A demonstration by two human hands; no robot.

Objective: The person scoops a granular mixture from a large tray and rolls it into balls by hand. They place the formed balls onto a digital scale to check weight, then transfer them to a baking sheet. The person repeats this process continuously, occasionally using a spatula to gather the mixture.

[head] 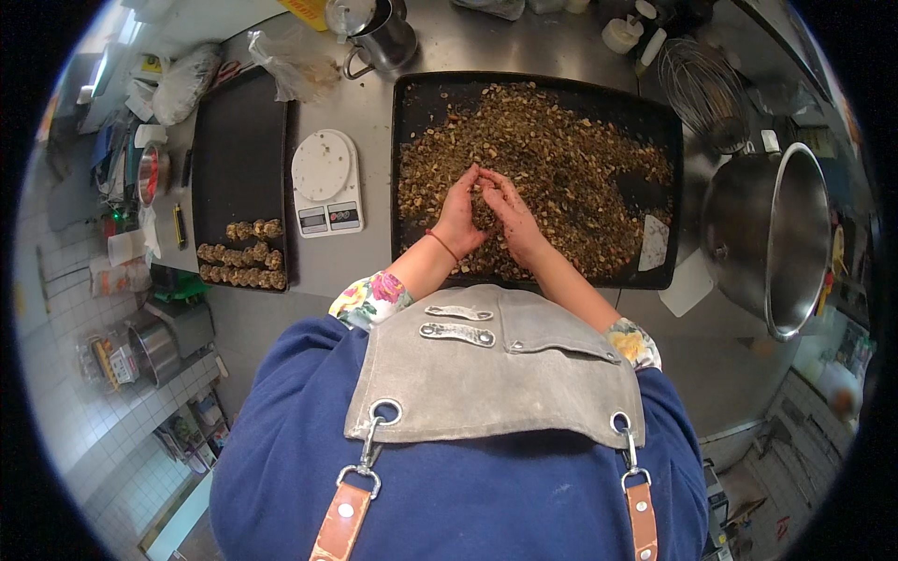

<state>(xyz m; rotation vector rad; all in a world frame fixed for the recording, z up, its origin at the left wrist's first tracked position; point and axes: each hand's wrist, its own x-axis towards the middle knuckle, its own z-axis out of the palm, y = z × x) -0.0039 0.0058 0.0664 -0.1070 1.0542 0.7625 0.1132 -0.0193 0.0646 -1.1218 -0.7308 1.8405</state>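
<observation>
My left hand [460, 219] and my right hand [513, 219] meet at the fingertips over a loose mix of nuts, seeds and flakes [561, 154]. The heels of the palms stand apart, and crumbs cling to the skin. Whether any mix is held between the palms cannot be told. The mix is spread across a large dark baking tray [649, 112]. A white scraper [654, 242] lies in its right front corner, speckled with crumbs. Left of it, a white digital kitchen scale [326, 182] carries crumbs. A second dark tray [242, 154] holds rows of round clusters [242, 275] at its near end.
To the right stands a deep steel mixing bowl [744, 224], near a white card-like sheet [686, 291] and a large wire whisk [704, 88]. At the back are a metal jug [384, 42] and a clear plastic bag [295, 66]. A yellow-black cutter [179, 226] lies far left.
</observation>
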